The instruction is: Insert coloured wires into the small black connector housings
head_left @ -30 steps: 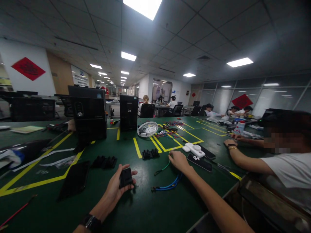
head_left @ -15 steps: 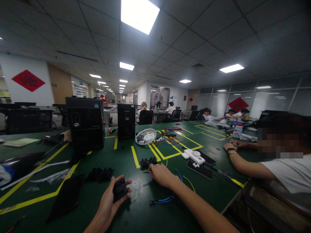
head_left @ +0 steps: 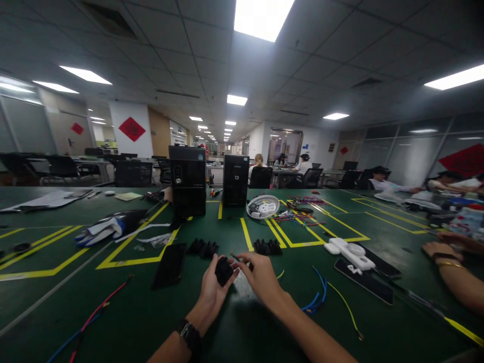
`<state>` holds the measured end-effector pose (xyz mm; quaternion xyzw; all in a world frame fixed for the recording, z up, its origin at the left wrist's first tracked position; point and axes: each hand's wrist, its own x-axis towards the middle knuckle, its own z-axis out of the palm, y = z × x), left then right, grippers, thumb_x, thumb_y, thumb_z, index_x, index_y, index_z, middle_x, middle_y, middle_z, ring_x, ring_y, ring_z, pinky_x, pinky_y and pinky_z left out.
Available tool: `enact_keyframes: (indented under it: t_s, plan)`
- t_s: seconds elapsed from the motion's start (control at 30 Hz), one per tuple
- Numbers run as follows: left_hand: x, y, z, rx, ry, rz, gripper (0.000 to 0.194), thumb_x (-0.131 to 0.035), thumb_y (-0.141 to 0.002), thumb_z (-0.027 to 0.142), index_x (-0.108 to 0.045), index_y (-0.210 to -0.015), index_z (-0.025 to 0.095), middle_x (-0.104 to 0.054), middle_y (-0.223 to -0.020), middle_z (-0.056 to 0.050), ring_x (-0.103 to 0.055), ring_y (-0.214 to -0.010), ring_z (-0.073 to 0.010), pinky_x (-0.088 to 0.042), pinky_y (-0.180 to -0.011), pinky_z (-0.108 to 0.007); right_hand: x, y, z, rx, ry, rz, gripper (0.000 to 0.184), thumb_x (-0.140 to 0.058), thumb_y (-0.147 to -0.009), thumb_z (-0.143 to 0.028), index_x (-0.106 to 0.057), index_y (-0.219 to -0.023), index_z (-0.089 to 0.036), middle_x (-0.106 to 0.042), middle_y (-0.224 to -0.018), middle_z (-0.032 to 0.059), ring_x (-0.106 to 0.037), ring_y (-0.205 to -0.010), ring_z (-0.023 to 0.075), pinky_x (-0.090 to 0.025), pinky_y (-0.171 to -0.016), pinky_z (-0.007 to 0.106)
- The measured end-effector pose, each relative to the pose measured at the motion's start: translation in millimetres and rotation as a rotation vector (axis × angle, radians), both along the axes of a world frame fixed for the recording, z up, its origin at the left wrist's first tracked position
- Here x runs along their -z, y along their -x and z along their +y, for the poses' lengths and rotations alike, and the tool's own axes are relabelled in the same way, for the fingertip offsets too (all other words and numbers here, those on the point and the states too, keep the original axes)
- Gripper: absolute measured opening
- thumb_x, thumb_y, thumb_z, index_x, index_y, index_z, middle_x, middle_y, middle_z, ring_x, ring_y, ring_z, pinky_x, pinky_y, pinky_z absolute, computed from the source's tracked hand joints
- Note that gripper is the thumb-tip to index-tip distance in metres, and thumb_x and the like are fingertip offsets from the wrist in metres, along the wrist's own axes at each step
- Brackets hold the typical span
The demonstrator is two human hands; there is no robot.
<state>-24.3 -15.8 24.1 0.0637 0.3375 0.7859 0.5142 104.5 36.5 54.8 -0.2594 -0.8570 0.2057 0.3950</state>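
My left hand (head_left: 212,287), with a watch on its wrist, grips a small black plastic block (head_left: 224,271). Close against it on the right, my right hand (head_left: 259,272) pinches the end of a thin wire. A yellow-green stretch of wire (head_left: 280,275) shows beside that hand; the rest is hidden. Whether the wire tip touches the block I cannot tell. Just beyond my hands lie more black plastic pieces, one group (head_left: 203,248) to the left and one (head_left: 267,246) to the right. Blue wires (head_left: 319,297) and a yellow wire (head_left: 346,302) rest right of my right forearm.
Two black computer towers (head_left: 188,181) (head_left: 236,181) stand farther back, with a white basket (head_left: 262,207) and coloured wires (head_left: 302,214) beside them. Phones (head_left: 363,281) and a white device (head_left: 351,252) lie right. A co-worker's arm (head_left: 457,272) rests at the right edge. A dark phone-like slab (head_left: 169,266) lies left.
My right hand has brought the wire leftward to the block in my left hand. The view has swung left, revealing a glove and red and blue wires at the left.
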Motion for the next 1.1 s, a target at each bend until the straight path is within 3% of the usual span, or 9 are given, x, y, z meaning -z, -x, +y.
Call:
enact_keyframes:
  t_s: [0.17,0.6,0.87,1.0,1.1]
  plan:
    - [-0.7,-5,-3,0.007,0.001,0.034,0.015,-0.055,-0.086,0.030,-0.058,-0.091,0.016,-0.066,-0.082,-0.005,-0.065,-0.074,-0.0151,-0.055,-0.070,-0.032,5.4,0,-9,-0.030,0.016,-0.005,0.029,-0.053,-0.086,-0.017,-0.066,-0.111,-0.020,-0.071,-0.102,0.0061,-0.065,-0.085,0.0182,-0.049,-0.081,0.030]
    - [-4.7,-16,-8,-0.014,0.010,-0.025,0.007,-0.054,-0.085,0.023,-0.058,-0.090,0.018,-0.063,-0.083,-0.003,-0.062,-0.075,-0.0137,-0.051,-0.067,-0.027,3.7,-3,-17,-0.082,0.057,0.028,0.033,-0.048,-0.088,-0.015,-0.065,-0.116,-0.023,-0.070,-0.104,0.0058,-0.066,-0.091,0.0194,-0.049,-0.084,0.031]
    - [2.1,-15,-8,0.010,0.015,0.131,0.016,-0.059,-0.081,0.027,-0.061,-0.095,0.019,-0.063,-0.093,-0.004,-0.062,-0.082,-0.0156,-0.051,-0.072,-0.029,4.1,-8,-15,-0.099,0.030,-0.041,0.035,-0.048,-0.087,-0.015,-0.063,-0.118,-0.023,-0.070,-0.103,0.0063,-0.065,-0.090,0.0199,-0.048,-0.084,0.031]
    - [9.0,-16,-7,0.030,-0.026,0.188,0.024,-0.060,-0.080,0.034,-0.062,-0.098,0.019,-0.064,-0.098,-0.006,-0.062,-0.087,-0.0171,-0.050,-0.074,-0.029,3.3,-12,-14,-0.124,0.035,-0.041,0.042,-0.047,-0.087,-0.014,-0.055,-0.128,-0.024,-0.068,-0.108,0.0059,-0.064,-0.093,0.0185,-0.047,-0.086,0.030]
    - [10.9,-18,-8,0.037,-0.019,0.255,0.034,-0.062,-0.079,0.042,-0.062,-0.102,0.017,-0.064,-0.098,-0.007,-0.062,-0.088,-0.0181,-0.049,-0.074,-0.029,2.5,-13,-14,-0.156,0.029,-0.051,0.040,-0.047,-0.088,-0.015,-0.057,-0.125,-0.024,-0.070,-0.101,0.0061,-0.064,-0.090,0.0183,-0.047,-0.084,0.030]
